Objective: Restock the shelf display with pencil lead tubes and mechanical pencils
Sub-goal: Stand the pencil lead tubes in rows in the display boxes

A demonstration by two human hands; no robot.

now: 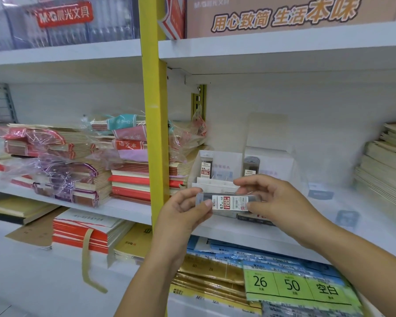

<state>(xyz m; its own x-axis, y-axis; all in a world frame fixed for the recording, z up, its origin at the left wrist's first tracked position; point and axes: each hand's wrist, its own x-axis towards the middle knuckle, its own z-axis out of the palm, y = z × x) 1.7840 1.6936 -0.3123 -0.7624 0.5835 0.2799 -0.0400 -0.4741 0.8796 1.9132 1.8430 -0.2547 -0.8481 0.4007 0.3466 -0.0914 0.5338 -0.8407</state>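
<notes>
I hold a grey pencil lead tube (226, 202) with a white and red label sideways in front of the shelf. My left hand (183, 216) pinches its left end, and my right hand (274, 202) pinches its right end. Just behind it stands a white display box (217, 163) holding one upright lead tube (206, 167). A second white display box (274, 161) to its right holds another upright lead tube (250, 167). No mechanical pencils are visible.
A yellow shelf post (156, 133) rises left of my hands. Stacks of wrapped notebooks (78, 161) fill the left shelf, and cream paper stacks (386, 163) sit far right. Blue and green packs (295, 287) lie on the lower shelf.
</notes>
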